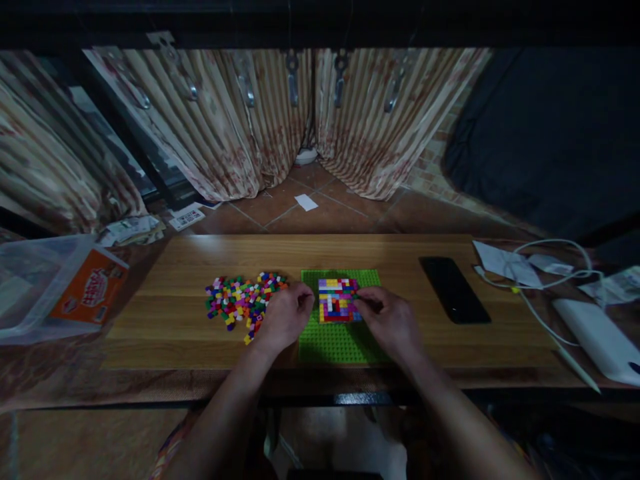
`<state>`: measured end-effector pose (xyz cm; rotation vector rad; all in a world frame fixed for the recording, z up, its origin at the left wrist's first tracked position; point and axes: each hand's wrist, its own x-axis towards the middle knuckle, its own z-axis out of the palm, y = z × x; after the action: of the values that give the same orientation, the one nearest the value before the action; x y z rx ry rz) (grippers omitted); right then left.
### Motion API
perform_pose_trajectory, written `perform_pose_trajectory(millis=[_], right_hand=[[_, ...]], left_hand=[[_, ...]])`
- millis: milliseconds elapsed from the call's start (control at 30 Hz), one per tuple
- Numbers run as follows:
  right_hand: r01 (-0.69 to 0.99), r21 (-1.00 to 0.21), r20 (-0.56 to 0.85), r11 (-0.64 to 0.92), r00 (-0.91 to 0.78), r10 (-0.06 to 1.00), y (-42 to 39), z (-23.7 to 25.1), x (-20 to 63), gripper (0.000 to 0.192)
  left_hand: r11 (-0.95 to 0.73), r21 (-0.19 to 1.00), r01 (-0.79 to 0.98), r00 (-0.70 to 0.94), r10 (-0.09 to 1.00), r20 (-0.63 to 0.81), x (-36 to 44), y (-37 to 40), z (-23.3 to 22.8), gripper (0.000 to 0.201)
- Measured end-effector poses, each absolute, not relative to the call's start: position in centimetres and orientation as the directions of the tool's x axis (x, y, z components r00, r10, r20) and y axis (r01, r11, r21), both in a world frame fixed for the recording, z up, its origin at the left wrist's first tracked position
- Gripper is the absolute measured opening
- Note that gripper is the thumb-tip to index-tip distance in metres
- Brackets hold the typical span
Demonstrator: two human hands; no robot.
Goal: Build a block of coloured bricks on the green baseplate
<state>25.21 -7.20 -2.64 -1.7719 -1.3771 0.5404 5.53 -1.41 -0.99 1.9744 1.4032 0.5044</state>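
Note:
A green baseplate (340,343) lies on the wooden table (170,320) in front of me. A square patch of small coloured bricks (337,300) is built on its far half. My left hand (285,317) rests at the plate's left edge, fingers curled, touching the patch's left side. My right hand (390,320) sits at the patch's right side, with its fingertips pinched against the bricks there. Whether either hand holds a loose brick is hidden by the fingers. A heap of loose coloured bricks (240,300) lies just left of my left hand.
A black phone (454,290) lies right of the plate. Further right are papers, a white cable (545,280) and a white power bank (597,337). A clear plastic box (45,287) with an orange card stands at the far left. Curtains hang behind the table.

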Motion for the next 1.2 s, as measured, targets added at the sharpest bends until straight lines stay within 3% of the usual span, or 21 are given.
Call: perform_pose_trajectory(millis=[500,767,1200], right_hand=[[0.633,-0.774,0.198,-0.013,0.261,0.945,-7.0,-2.9,25.1,0.022],[0.480,-0.874,0.104,-0.072,0.331,0.938,-6.7,-3.2,26.1,0.033],[0.261,-0.937,-0.133,-0.230,0.342,0.930,-5.2,-4.4,26.2,0.042]], left_hand=[[-0.241,0.650,0.721,0.357,0.933,-0.050,5.2,-1.3,-1.4,0.017],[-0.240,0.628,0.740,0.344,0.938,-0.048,4.9,-1.2,-1.5,0.017],[-0.255,0.645,0.720,0.345,0.938,-0.014,4.7,-1.3,-1.7,0.016]])
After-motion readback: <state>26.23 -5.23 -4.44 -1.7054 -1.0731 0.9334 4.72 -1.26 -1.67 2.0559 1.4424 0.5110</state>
